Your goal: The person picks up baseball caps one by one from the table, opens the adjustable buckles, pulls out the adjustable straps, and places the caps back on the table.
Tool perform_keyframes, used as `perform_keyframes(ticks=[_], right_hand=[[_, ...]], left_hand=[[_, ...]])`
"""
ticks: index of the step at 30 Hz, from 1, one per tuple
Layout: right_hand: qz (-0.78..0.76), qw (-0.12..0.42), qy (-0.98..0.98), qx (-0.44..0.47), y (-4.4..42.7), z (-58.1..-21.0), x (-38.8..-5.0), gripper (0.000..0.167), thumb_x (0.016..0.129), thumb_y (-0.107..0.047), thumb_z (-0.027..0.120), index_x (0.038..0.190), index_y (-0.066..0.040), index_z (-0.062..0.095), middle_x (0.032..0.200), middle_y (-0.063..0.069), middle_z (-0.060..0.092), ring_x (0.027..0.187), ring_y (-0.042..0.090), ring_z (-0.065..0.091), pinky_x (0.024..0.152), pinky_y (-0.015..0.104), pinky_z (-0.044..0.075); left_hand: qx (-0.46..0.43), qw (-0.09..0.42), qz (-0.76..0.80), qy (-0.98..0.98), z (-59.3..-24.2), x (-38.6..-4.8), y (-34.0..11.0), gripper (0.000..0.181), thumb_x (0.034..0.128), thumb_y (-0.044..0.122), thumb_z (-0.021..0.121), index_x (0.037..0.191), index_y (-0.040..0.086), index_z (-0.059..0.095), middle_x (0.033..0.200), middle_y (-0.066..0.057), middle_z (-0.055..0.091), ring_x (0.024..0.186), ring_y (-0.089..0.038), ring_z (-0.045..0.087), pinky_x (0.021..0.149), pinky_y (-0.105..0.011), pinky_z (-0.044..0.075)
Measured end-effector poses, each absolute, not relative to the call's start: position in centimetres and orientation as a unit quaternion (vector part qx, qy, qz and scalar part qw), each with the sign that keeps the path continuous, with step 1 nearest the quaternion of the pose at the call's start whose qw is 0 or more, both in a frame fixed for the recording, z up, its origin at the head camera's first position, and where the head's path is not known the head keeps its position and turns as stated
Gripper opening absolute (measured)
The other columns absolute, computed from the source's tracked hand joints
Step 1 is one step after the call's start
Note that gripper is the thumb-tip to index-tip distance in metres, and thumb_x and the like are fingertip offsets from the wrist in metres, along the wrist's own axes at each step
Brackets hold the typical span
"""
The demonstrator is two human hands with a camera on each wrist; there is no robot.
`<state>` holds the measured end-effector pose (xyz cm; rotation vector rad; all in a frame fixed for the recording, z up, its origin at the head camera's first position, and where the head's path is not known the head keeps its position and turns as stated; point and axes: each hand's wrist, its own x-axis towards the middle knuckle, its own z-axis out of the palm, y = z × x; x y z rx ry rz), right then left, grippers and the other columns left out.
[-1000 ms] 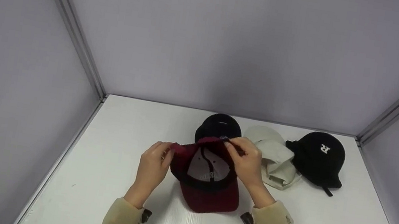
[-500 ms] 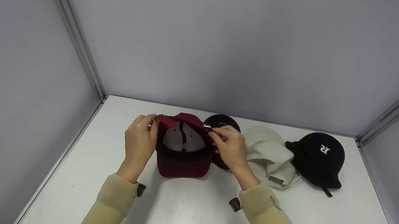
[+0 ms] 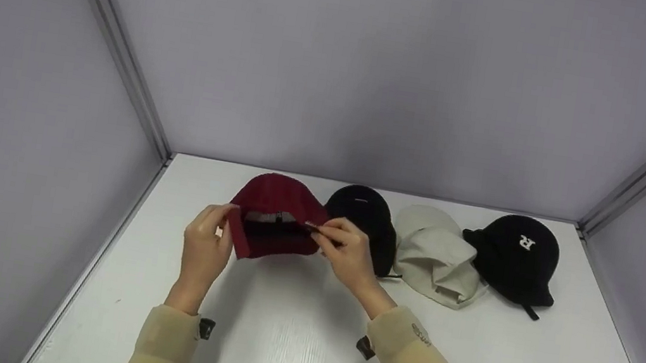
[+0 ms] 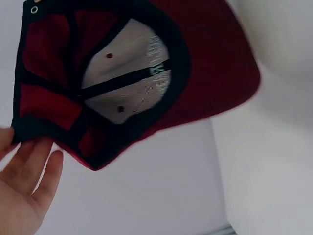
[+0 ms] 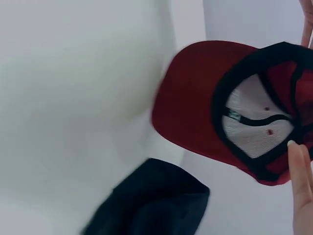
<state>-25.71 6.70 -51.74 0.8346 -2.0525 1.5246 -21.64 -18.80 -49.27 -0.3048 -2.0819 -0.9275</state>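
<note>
Between both hands hangs a dark red baseball cap (image 3: 282, 196), its opening turned towards me in the head view. My left hand (image 3: 206, 245) pinches the cap's left back edge between thumb and fingers. On the other side, my right hand (image 3: 347, 252) pinches the right back edge near a small metal piece. The left wrist view shows the cap's inside, with a pale front lining (image 4: 122, 73) and dark sweatband. Seen from the right wrist, the brim (image 5: 195, 98) points away from the hands. In the head view the brim is hidden.
Right of the red cap lies a black cap (image 3: 363, 219), partly behind my right hand. Further right are a crumpled cream cap (image 3: 436, 256) and a black cap with a white R (image 3: 513, 261). Grey walls (image 3: 340, 69) enclose the white table (image 3: 286, 342) at the back and sides.
Both hands have carried the red cap left and away from me, from in front of the black cap to its left. The cap has tipped, so its red crown now shows on top.
</note>
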Motion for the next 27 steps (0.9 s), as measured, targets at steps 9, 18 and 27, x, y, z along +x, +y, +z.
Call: perform_keyframes(ticks=[9,18,27], right_hand=[[0.533,0.183,-0.742,0.363,8.1,-52.7,-22.0,0.014,0.078,0.015,0.073,0.085,0.003,0.075,0.089,0.013,0.063,0.073,0.022,0.065,0.05,0.021,0.051],[0.426,0.093,-0.81,0.392,9.4,-56.4,-20.5,0.012,0.083,0.0,0.076,0.09,-0.009,0.079,0.092,0.0,0.063,0.08,0.009,0.06,0.063,0.017,0.051],[0.316,-0.018,-0.871,0.376,8.9,-58.0,-20.9,0.01,0.086,-0.006,0.075,0.093,-0.009,0.08,0.094,0.001,0.067,0.09,0.013,0.062,0.081,0.026,0.051]], left_hand=[[-0.185,0.27,-0.37,-0.87,-51.5,-17.7,-20.9,0.016,0.0873,-0.005,0.069,0.098,0.006,0.072,0.091,0.001,0.069,0.076,-0.008,0.062,0.061,-0.026,0.053],[-0.173,0.097,-0.332,-0.922,-53.0,-15.6,-22.4,0.017,0.0833,-0.004,0.073,0.097,0.007,0.076,0.094,0.003,0.071,0.088,-0.016,0.067,0.077,-0.034,0.055],[-0.153,0.038,-0.25,-0.955,-55.4,-16.1,-22.4,0.011,0.0805,0.005,0.078,0.086,0.014,0.078,0.084,0.007,0.068,0.077,-0.013,0.063,0.067,-0.032,0.051]])
